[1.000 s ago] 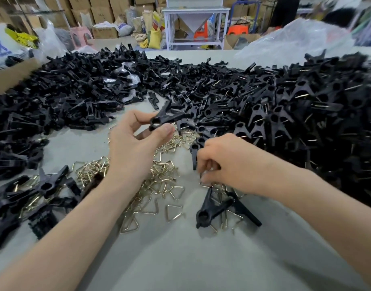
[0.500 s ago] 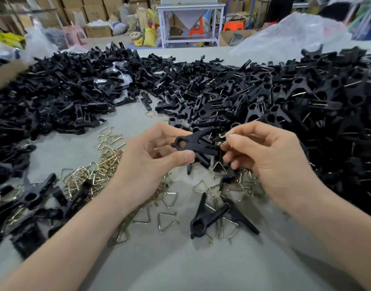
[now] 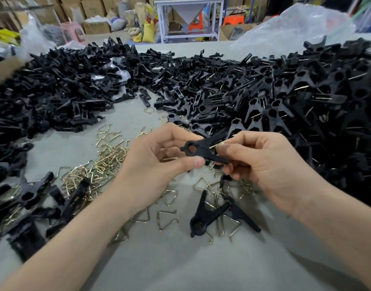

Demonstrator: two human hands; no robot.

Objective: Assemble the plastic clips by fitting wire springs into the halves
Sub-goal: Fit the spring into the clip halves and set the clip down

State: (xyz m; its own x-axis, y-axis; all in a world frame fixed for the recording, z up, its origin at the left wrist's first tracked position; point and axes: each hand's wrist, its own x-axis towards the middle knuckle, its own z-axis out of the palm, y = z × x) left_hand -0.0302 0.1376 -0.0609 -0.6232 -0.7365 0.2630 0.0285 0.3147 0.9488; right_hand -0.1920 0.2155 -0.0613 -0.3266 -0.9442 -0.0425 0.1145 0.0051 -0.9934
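My left hand [image 3: 157, 162] pinches a black plastic clip [image 3: 201, 151] by its round jaw end, held above the grey table [image 3: 180, 265]. My right hand [image 3: 266, 164] grips the clip's tail end and a brass wire spring [image 3: 215, 146] whose tip shows between thumb and forefinger against the clip. Loose triangular brass springs [image 3: 100, 164] lie scattered under and left of my hands. Another black clip [image 3: 209, 215] lies on the table below my right hand.
A big heap of black clip halves [image 3: 65, 91] covers the left and back of the table. A heap of assembled clips [image 3: 306, 106] fills the right side. More clips [image 3: 27, 198] lie at the near left. A clear plastic bag [image 3: 291, 28] sits behind.
My right hand rose from the table with a spring and met the clip. My left hand brought the clip down and toward the middle. Both hands now hold it together.
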